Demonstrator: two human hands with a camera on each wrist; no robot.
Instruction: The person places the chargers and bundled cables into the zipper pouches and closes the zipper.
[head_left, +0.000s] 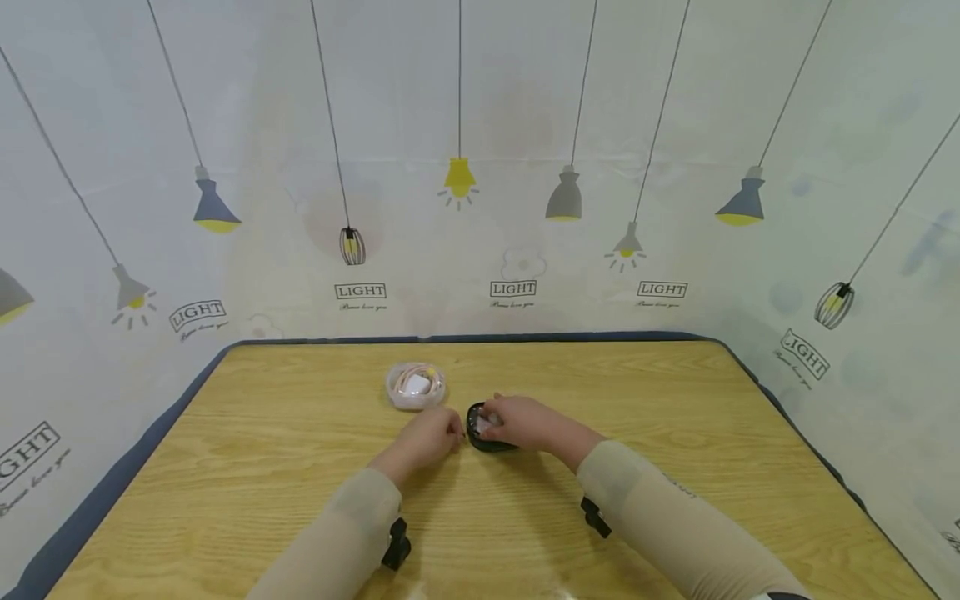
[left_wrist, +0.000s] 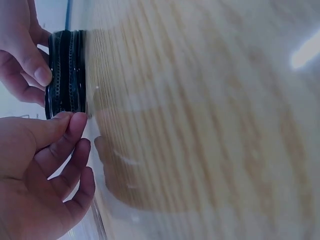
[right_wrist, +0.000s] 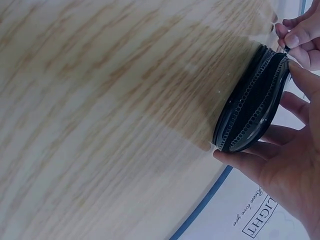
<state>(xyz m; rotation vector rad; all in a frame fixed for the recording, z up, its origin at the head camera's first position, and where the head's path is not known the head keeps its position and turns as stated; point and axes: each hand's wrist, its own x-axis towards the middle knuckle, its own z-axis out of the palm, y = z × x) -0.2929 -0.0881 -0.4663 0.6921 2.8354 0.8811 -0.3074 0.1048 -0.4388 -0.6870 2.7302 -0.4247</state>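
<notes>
A small black zippered pouch (head_left: pixel 491 444) with a clear top lies on the wooden table, just right of the middle. My right hand (head_left: pixel 522 422) grips it from above, its thumb and fingers spread across the clear top and edges. In the right wrist view, the zipper runs along the side of the pouch (right_wrist: pixel 252 102). At one end of the pouch, my left hand (head_left: pixel 429 437) pinches the small dark zipper pull (right_wrist: pixel 286 49) between thumb and index finger. The other fingers of the left hand (left_wrist: pixel 55 170) are loosely bent, as the left wrist view shows.
A round clear container (head_left: pixel 405 403) holding a coiled pale cable and a white block stands behind the left hand. The wooden table (head_left: pixel 300 467) stretches to a dark blue edge (head_left: pixel 360 340), and a lamp-printed curtain (head_left: pixel 420 250) hangs behind it.
</notes>
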